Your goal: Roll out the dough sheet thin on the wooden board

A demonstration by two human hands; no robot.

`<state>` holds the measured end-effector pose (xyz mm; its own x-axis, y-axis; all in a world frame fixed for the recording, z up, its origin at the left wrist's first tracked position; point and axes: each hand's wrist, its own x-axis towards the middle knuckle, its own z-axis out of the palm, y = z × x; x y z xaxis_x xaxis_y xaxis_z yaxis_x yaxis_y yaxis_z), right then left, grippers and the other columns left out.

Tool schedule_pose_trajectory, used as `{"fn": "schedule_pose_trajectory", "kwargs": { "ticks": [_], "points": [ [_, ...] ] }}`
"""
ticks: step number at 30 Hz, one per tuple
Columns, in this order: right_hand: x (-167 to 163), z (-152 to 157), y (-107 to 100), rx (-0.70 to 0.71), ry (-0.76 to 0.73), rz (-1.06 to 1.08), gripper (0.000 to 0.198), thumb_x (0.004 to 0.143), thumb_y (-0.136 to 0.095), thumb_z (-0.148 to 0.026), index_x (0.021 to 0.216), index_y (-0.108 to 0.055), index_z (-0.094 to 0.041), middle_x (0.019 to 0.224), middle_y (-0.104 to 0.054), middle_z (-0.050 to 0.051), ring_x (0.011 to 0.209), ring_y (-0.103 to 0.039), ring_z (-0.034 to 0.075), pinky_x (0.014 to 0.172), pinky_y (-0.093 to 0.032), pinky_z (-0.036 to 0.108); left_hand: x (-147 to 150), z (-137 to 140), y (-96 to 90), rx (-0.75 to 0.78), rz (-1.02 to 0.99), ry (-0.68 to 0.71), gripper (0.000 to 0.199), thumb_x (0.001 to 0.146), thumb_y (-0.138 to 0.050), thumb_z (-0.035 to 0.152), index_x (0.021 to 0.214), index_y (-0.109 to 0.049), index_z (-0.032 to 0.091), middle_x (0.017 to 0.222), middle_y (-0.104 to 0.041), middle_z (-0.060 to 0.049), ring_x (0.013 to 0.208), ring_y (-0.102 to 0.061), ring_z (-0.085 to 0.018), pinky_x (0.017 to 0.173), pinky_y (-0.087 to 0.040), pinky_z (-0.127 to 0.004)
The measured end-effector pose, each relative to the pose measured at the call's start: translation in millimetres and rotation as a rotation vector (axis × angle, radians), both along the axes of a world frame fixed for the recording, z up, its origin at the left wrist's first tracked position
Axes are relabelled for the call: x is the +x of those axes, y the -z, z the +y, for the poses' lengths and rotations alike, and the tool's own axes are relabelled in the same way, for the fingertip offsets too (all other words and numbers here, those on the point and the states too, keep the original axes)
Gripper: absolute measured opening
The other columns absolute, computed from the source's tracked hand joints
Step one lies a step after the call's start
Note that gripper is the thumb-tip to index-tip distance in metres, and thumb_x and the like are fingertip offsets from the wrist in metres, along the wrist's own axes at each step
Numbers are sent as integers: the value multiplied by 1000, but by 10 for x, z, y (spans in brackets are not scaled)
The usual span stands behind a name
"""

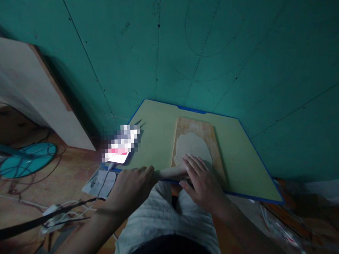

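Note:
A wooden rolling pin (171, 173) lies across the near edge of a wooden board (215, 155). Its left end is wrapped in my left hand (137, 184), which is closed around it. My right hand (201, 181) is flat with its fingers stretched out over the near part of a flattened round of dough (193, 146). The pin's right end disappears beneath that hand, so whether the palm presses on it is hidden. The dough is pale, with an uneven edge, and covers much of the board.
The board rests on a pale folding table (158, 120) with a blue rim, against a green wall (166, 48). A lit phone (122, 147) with a white cable lies on the table's left side. Cords and a power strip (51, 214) clutter the floor at left.

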<state>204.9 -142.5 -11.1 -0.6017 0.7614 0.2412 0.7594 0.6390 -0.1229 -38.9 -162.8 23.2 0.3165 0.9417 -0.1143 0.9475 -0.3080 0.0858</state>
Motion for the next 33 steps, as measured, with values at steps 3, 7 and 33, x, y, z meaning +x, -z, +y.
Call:
{"fn": "schedule_pose_trajectory", "kwargs": {
  "ticks": [3, 7, 33],
  "points": [
    [-12, 33, 33, 24, 58, -11, 63, 97, -44, -45, 145, -41, -5, 150, -44, 20, 144, -31, 30, 117, -30, 54, 72, 120, 18, 108, 14, 27, 21, 96, -46, 30, 87, -61, 17, 79, -65, -9, 73, -63, -23, 62, -48, -31],
    [-80, 64, 43, 37, 92, -12, 67, 97, -43, -49, 145, -41, -3, 153, -40, 22, 145, -28, 32, 117, -27, 54, 237, 163, 145, 209, 37, 13, 30, 98, -45, 43, 95, -61, 17, 93, -65, -10, 87, -61, -26, 73, -48, -36],
    [-115, 80, -32, 12, 69, -96, 63, 91, -44, -32, 144, -41, 1, 150, -43, 23, 139, -37, 32, 117, -29, 52, 350, 441, 370, 333, -167, -76, 56, 100, -32, 46, 141, -46, 11, 150, -44, -21, 143, -33, -38, 110, -34, -57]
  ]
}}
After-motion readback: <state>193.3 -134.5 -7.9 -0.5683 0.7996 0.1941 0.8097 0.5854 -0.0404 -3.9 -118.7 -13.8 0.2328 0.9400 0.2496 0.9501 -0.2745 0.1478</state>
